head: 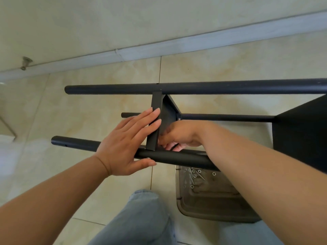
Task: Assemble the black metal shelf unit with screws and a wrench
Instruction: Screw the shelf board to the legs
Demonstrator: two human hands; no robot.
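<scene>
Lying sideways on glossy beige floor tiles (pixel 230 64), the black metal shelf unit (pixel 212 87) shows round matte tubes. Left hand (pixel 123 145) presses flat, fingers straight, on a shelf panel (pixel 155 117); right hand (pixel 178 137) curls behind it, grip unclear. Screws (pixel 196 174) fill a brown tray (pixel 212 207).
</scene>
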